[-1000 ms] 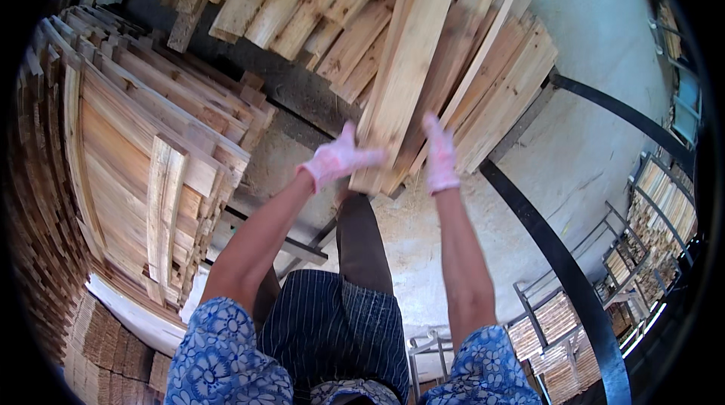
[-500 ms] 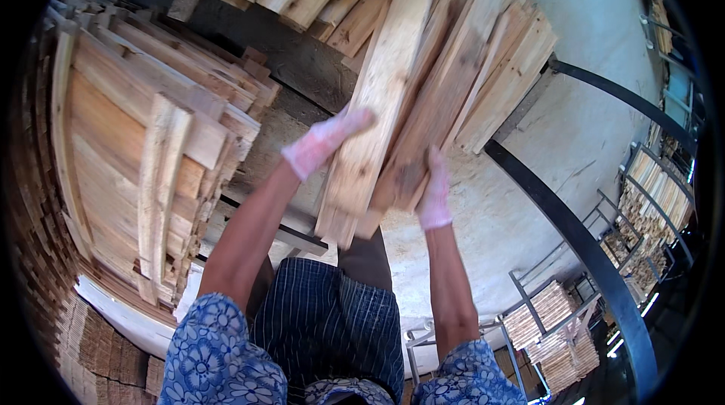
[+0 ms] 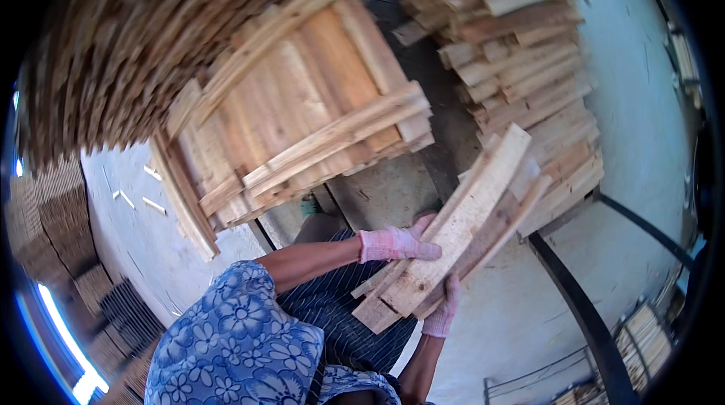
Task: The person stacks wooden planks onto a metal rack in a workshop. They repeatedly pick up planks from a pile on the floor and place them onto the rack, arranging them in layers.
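A bundle of several rough wooden boards (image 3: 467, 224) is held slanting in front of my body, its far end up and to the right. My left hand (image 3: 400, 244), in a pinkish-white glove, grips the bundle's left side near the lower end, thumb on top. On the other side my right hand (image 3: 444, 308), gloved alike, is closed around the bundle's right edge; its fingers are mostly hidden beneath. Beyond and to the left lies a wide stack of boards (image 3: 302, 88) with narrower strips across its top.
A tall pile of boards (image 3: 521, 42) rises at the far right, close to the bundle's far end. Dark metal bars (image 3: 585, 314) extend from it toward the lower right. Dense wood stacks (image 3: 136, 42) fill the upper left. Wood scraps (image 3: 155, 206) litter the pale floor.
My view and body have turned left, toward the wide stack. The bundle has come away from the pile, nearer my body, and now tilts more to the right, with both hands still on it.
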The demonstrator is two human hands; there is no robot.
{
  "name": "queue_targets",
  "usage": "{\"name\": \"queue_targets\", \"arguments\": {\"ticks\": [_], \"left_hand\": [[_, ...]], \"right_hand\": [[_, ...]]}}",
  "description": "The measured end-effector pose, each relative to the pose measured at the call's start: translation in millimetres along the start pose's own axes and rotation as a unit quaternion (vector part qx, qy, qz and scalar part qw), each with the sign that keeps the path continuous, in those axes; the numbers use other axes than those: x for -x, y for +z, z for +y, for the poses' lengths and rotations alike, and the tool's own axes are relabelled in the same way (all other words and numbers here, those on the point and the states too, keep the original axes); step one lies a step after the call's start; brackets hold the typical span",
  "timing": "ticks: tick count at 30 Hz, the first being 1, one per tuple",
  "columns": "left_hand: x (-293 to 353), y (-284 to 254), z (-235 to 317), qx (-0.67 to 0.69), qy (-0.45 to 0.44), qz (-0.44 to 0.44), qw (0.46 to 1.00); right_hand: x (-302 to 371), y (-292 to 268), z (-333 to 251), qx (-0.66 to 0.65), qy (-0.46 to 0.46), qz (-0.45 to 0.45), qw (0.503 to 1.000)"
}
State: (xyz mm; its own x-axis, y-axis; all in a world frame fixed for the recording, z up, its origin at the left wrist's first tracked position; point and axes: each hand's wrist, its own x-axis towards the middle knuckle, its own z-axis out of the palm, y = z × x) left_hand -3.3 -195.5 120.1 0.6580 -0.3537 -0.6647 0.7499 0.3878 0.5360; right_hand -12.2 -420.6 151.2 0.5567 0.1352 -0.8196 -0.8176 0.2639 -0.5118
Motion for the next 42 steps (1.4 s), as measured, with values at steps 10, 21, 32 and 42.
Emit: {"name": "queue_targets", "arguments": {"ticks": [10,21,32,42], "left_hand": [[145,-13,13,0.085,0.273,-0.013,0.958],[98,-154,7,-0.022,-0.014,0.563,0.826],[115,-189,-34,0.012,0.051,0.592,0.804],[202,-243,-91,0.057,0.058,0.584,0.808]], "right_hand": [[85,101,-23,0.203,-0.178,-0.101,0.958],[-174,212,53,0.617,-0.365,-0.231,0.657],[-220,197,15,0.748,-0.148,-0.238,0.601],[-143,316,62,0.894,-0.237,0.025,0.379]]}}
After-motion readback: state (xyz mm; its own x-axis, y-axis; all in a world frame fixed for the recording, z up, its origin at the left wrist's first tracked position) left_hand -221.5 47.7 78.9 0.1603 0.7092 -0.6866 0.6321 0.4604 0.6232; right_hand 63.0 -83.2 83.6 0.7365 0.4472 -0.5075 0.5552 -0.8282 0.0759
